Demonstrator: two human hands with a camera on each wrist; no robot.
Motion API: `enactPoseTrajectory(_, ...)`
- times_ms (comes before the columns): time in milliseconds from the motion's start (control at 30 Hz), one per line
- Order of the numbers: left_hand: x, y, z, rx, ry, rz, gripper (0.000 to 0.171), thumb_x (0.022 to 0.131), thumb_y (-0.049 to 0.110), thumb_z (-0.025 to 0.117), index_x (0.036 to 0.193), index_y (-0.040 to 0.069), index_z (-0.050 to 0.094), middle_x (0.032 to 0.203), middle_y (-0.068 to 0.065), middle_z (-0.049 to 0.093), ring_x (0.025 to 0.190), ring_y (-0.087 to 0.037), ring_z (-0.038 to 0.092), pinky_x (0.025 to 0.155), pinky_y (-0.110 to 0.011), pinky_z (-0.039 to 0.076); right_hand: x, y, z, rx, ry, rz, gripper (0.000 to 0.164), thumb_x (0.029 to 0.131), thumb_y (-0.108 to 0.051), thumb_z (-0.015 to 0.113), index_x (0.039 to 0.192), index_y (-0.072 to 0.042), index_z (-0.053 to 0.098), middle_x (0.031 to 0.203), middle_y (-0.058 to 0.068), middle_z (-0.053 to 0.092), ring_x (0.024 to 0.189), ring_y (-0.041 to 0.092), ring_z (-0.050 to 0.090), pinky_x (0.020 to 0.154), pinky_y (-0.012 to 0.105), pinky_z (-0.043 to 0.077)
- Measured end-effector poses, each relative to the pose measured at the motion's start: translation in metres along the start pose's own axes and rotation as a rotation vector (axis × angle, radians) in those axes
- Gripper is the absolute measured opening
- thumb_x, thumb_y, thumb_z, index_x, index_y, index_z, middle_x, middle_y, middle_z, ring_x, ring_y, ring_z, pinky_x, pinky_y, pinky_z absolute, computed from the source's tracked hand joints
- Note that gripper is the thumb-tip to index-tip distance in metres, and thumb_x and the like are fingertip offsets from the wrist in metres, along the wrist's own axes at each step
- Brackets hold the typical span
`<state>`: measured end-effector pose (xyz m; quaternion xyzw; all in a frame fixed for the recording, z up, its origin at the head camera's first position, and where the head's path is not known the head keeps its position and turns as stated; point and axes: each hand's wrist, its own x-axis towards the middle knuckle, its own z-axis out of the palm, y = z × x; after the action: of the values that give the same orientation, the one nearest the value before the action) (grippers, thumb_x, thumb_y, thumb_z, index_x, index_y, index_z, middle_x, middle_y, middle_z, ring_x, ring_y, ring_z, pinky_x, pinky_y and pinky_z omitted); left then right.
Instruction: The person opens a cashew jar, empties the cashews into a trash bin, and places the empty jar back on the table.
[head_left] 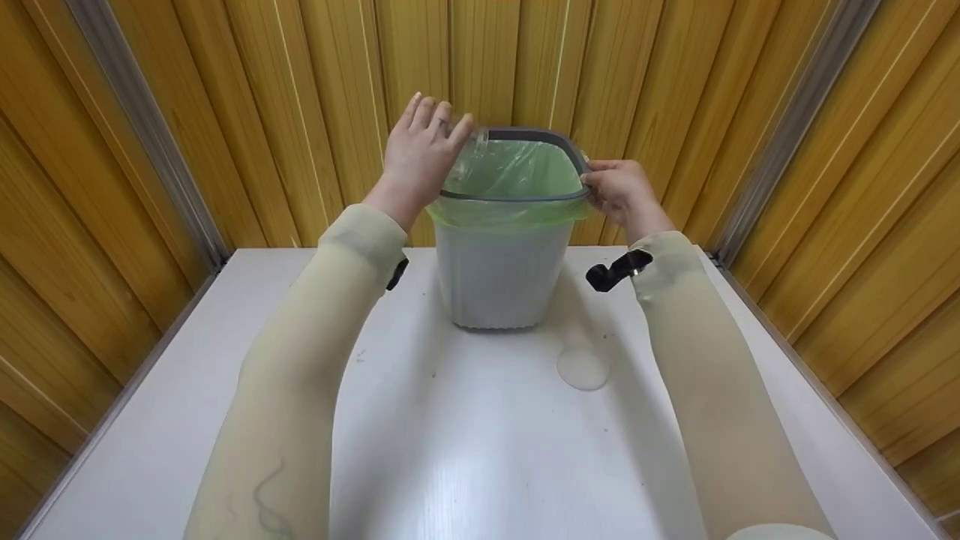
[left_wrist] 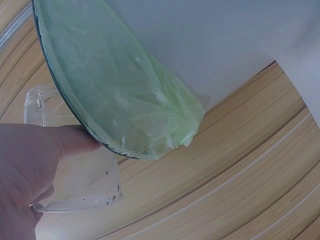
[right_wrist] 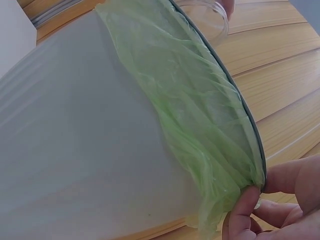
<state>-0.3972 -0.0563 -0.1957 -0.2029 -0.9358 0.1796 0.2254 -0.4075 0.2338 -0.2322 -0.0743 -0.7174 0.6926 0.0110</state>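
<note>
A white trash bin (head_left: 499, 274) with a dark grey rim ring (head_left: 551, 137) stands upright on the table. Lining it is a thin green trash bag (head_left: 510, 214), its edge folded down over the outside. My left hand (head_left: 424, 154) holds a clear plastic container (left_wrist: 87, 182) at the left side of the bin's mouth; small dark specks stick to the container. In the left wrist view, the thumb lies at the rim. At the right, my right hand (head_left: 622, 191) pinches the rim and bag edge between thumb and fingers, and bunched film (right_wrist: 215, 200) shows beside the fingertips.
A clear round disc (head_left: 583, 367), like a lid, lies flat on the white table (head_left: 480, 465) in front of the bin. Wood-patterned panels (head_left: 337, 112) close in the back and both sides. A white rounded object (head_left: 780, 532) shows at the bottom right.
</note>
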Motion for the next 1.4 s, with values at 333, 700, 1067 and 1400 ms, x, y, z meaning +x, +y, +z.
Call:
enactPoseTrajectory(333,-0.004,-0.007,0.007,-0.092,0.03,-0.069,0.082,0.094,0.007,0.068,0.16,0.013,0.02,0.159,-0.024,0.033,0.15,-0.043,0.031,0.129,-0.052,0.018,0.001,0.001,-0.001,0.006,0.009,0.009,0.047,0.102,-0.001,0.055,0.149,-0.004,0.052,0.107,0.0,0.063,0.08,0.008,0.059,0.069,0.018,0.05)
enactPoseTrajectory(700,-0.009,-0.012,0.014,-0.23,0.042,-0.169,0.097,0.092,0.04,0.077,0.162,0.011,0.016,0.16,-0.025,0.034,0.149,-0.044,0.032,0.129,-0.052,0.019,0.002,0.001,-0.001,-0.014,0.017,0.009,0.046,0.103,-0.002,0.055,0.149,-0.005,0.053,0.109,0.001,0.062,0.083,0.01,0.059,0.069,0.018,0.05)
enactPoseTrajectory(1067,-0.015,-0.016,0.019,-0.297,0.074,-0.239,0.099,0.092,0.044,0.076,0.162,0.009,0.016,0.16,-0.025,0.035,0.148,-0.044,0.035,0.128,-0.05,0.023,-0.001,0.002,0.0,-0.015,-0.008,-0.014,0.048,0.103,-0.004,0.055,0.151,-0.005,0.05,0.115,0.002,0.061,0.085,0.01,0.058,0.071,0.018,0.052)
enactPoseTrajectory(1400,-0.02,-0.021,0.027,-0.468,0.112,-0.347,0.103,0.091,0.055,0.072,0.163,0.01,0.013,0.159,-0.023,0.035,0.145,-0.041,0.037,0.12,-0.048,0.038,0.001,0.002,0.001,-0.011,0.0,-0.024,0.05,0.103,-0.003,0.054,0.153,-0.003,0.047,0.111,0.002,0.06,0.078,0.007,0.057,0.067,0.017,0.049)
